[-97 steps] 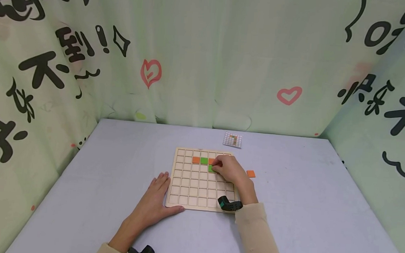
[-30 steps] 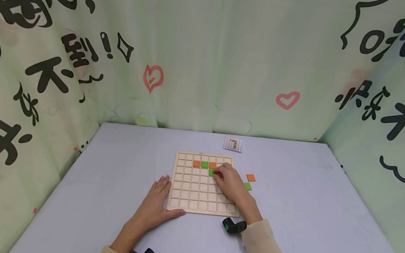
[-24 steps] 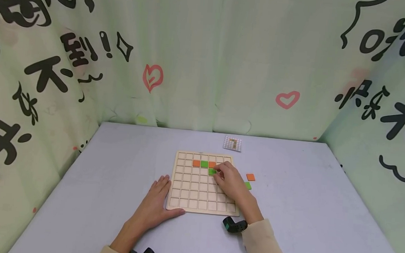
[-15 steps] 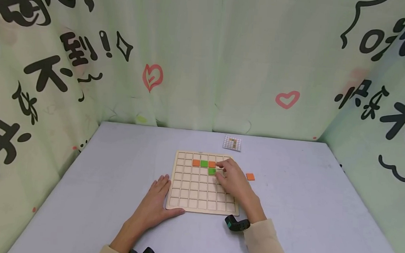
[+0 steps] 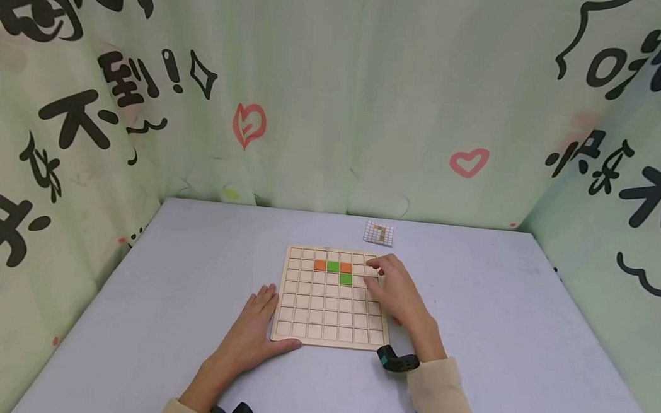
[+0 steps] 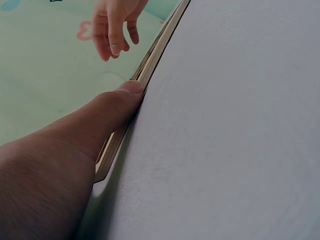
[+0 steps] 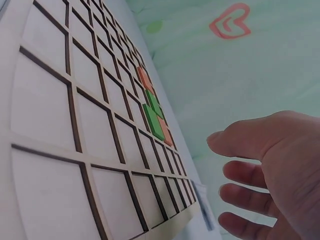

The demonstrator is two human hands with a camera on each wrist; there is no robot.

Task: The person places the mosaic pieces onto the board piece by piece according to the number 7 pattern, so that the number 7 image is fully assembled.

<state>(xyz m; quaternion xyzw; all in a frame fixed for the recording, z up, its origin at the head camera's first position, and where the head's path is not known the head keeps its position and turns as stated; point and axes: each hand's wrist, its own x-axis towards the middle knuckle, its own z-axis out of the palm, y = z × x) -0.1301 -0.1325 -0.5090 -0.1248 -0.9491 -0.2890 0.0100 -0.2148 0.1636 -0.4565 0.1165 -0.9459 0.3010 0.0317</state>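
My left hand rests at the near left corner of a wooden grid board. Its fingers lie straight along the left side, and in the left wrist view the thumb touches the front edge. Set in the board's cells are an orange tile, a green tile, a second orange tile and, below that one, another green tile. My right hand hovers over the board's right side, thumb and fingers apart with nothing between them. It hides some cells and the table behind it.
A small card printed with a coloured grid pattern lies beyond the board. The white-covered table reaches back to a pale green curtain with writing and hearts. A black wrist camera sits on the right forearm.
My right hand has drawn away rightward from the lower green tile, its fingers spreading. Loose orange and green tiles seen earlier right of the board are now out of sight. My left hand stays put.
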